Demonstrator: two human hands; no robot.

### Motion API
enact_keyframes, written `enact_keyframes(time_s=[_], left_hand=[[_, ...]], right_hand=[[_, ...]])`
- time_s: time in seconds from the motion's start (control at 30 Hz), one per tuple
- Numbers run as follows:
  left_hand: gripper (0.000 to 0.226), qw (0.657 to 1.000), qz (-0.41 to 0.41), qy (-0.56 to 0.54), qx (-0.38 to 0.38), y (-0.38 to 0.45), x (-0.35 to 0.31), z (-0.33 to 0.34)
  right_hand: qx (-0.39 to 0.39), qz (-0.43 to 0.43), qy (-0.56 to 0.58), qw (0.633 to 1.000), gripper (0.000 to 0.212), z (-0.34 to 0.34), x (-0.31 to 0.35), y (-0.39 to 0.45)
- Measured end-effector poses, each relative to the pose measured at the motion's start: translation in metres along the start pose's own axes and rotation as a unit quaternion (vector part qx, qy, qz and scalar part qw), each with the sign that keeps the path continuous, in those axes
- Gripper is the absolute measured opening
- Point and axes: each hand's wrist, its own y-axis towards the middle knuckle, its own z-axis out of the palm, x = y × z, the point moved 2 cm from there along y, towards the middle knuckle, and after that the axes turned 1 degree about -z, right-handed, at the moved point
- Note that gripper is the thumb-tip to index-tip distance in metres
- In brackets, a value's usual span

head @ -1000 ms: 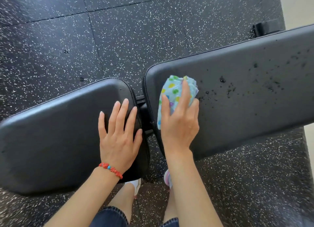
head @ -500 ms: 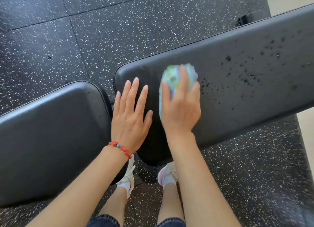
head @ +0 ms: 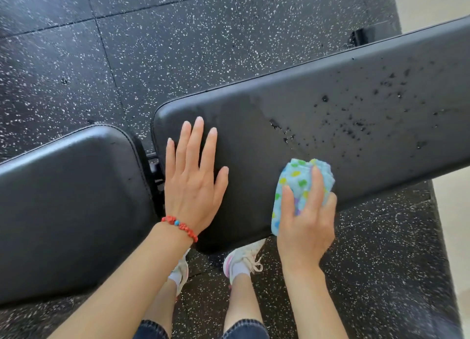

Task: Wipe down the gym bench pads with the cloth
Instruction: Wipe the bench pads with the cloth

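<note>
Speckled rubber floor [head: 178, 46] under two black pads. The left hand [head: 193, 183] lies flat, fingers straight, on the long pad [head: 356, 105]. The right hand [head: 305, 216] grips a cloth [head: 295, 183] at the pad's near edge.

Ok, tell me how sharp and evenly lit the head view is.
Head view: left hand, cloth and dark specks on the long pad are sharp; soft daylight sheen on the short pad; the lower right floor smears; straight pad edges bow, wide-angle.
</note>
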Motion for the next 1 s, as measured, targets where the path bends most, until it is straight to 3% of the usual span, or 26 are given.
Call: enact_keyframes(time_s=[0.1,0.23,0.33,0.6,0.77,1.0], left_hand=[[0.057,0.999,-0.007,0.036,0.002,0.004,-0.009,0.008],[0.058,0.998,-0.005,0.058,-0.002,0.003,-0.008,0.010],[0.058,0.998,-0.008,0.059,0.002,0.003,-0.010,0.007],[0.056,0.999,0.004,0.046,-0.007,0.020,-0.047,0.008],[0.056,0.997,0.021,0.071,0.018,0.032,-0.062,0.024],[0.056,0.995,0.028,0.090,0.013,0.031,-0.060,0.026]], right_hand=[[0.000,0.004,0.033,0.999,0.045,0.015,0.034,0.032],[-0.038,-0.089,0.054,0.994,0.042,0.045,0.086,0.091],[-0.044,-0.093,0.049,0.993,0.045,0.042,0.077,0.093],[-0.013,0.065,0.022,0.998,0.053,-0.013,-0.044,0.043],[-0.018,0.093,0.037,0.995,0.048,-0.011,-0.035,0.052],[-0.062,-0.054,0.067,0.994,0.044,0.025,0.041,0.142]])
